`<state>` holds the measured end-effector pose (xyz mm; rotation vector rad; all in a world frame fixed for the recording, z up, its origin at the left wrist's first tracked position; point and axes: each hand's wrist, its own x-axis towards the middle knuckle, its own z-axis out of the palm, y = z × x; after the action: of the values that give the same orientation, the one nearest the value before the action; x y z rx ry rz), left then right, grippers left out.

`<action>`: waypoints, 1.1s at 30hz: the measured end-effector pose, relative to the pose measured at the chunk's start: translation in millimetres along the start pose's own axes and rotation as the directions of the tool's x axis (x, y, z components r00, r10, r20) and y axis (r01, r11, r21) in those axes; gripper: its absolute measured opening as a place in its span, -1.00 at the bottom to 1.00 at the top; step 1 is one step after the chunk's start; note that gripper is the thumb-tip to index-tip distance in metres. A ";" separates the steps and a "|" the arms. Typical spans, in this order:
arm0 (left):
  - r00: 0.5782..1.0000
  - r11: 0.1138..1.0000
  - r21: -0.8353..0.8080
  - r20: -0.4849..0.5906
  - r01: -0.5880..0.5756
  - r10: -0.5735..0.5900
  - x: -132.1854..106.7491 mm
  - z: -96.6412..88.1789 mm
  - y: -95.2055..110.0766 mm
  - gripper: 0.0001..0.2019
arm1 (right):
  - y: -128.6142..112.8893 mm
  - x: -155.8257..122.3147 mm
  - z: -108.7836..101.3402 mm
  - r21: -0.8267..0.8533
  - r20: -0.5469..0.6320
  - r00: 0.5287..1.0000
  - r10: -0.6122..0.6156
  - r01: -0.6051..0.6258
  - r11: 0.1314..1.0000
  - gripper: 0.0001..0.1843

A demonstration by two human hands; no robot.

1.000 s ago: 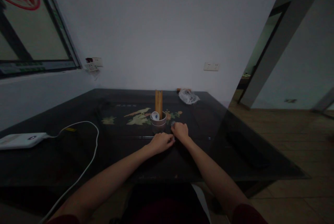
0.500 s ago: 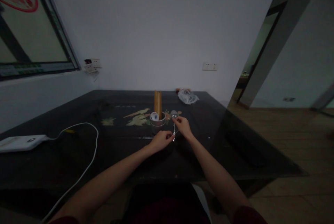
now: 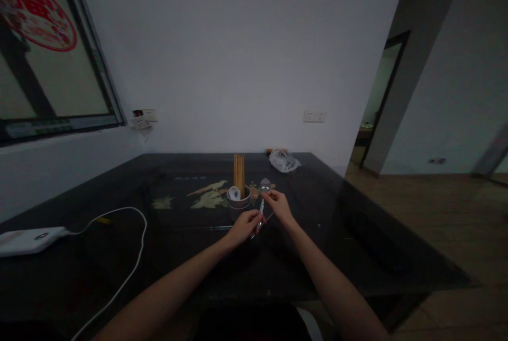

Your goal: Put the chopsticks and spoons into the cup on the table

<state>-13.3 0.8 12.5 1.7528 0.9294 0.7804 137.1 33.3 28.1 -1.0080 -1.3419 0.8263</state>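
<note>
A shiny metal spoon [image 3: 265, 186] is held over the dark table, its bowl pointing away from me. My left hand [image 3: 245, 226] is closed on the lower handle. My right hand [image 3: 277, 205] pinches it higher up, near the bowl. A thin light line below my right hand is too small to make out. Just beyond my left hand stands a round holder [image 3: 238, 205]. Several wooden chopsticks [image 3: 239, 174] stand upright in it, along with a white ceramic spoon [image 3: 234, 193] that bears a blue mark.
A crumpled clear plastic bag [image 3: 284, 161] lies by the wall at the back of the table [image 3: 317, 272]. On the left, a white power bank-like device [image 3: 29, 242] trails a white cable [image 3: 141, 248] over the front edge. A dark flat object [image 3: 375, 240] lies at the right.
The view has tilted up slightly, so everything sits lower. The metal spoon has turned to a slant, its handle end swinging left. Both hands keep hold of it.
</note>
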 end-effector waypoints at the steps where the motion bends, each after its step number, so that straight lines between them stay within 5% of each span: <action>1: 1.000 1.000 0.019 -0.005 -0.010 0.010 -0.3 0.0 0.0 -0.55 | -0.7 -0.4 -0.4 0.016 0.003 1.000 0.023 -0.023 1.000 -0.60; 7: 0.995 0.928 0.365 -0.035 -0.077 0.096 -6.6 -2.6 1.2 -0.63 | -5.0 -2.4 -3.6 0.176 0.019 0.996 0.084 -0.086 0.981 -0.62; 13: 0.984 0.650 0.758 -0.069 -0.055 0.164 -16.2 -13.2 26.4 -0.56 | -8.4 0.5 -9.7 0.376 0.009 0.994 0.113 -0.108 0.921 -0.65; 15: 0.971 0.574 0.818 -0.102 -0.041 0.216 -18.9 -19.9 38.5 -0.57 | -10.0 2.5 -13.9 0.430 -0.007 0.994 0.113 -0.099 0.897 -0.67; 18: 0.948 0.572 0.819 -0.146 -0.044 0.282 -23.1 -34.1 49.6 -0.59 | -13.6 5.0 -20.1 0.478 -0.058 0.990 0.126 -0.083 0.874 -0.66; 21: 0.881 0.637 0.764 -0.225 -0.106 0.416 -26.6 -52.5 43.1 -0.68 | -18.2 5.7 -23.6 0.480 -0.082 0.988 0.133 -0.078 0.874 -0.63; 23: 0.778 0.684 0.712 -0.338 -0.156 0.529 -25.8 -65.1 28.6 -0.78 | -21.2 5.2 -23.9 0.475 -0.075 0.988 0.132 -0.081 0.876 -0.64; 26: 0.695 0.801 0.580 -0.513 -0.152 0.503 -16.2 -79.9 -1.2 -0.68 | -26.5 5.9 -23.0 0.481 -0.079 0.990 0.120 -0.068 0.874 -0.65; 29: 0.751 0.914 0.386 -0.565 -0.126 0.342 -1.1 -84.9 -29.5 -0.38 | -35.2 11.9 -22.3 0.494 -0.109 0.990 0.087 -0.022 0.869 -0.64; 33: 0.878 0.977 0.156 -0.434 -0.148 0.202 11.7 -76.5 -51.9 -0.19 | -52.6 28.3 -18.9 0.494 -0.167 0.986 0.008 0.076 0.866 -0.63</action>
<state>-83.4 57.9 -10.2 1.8120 1.1474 1.3122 154.0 37.9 88.3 -0.6215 -0.9285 0.9778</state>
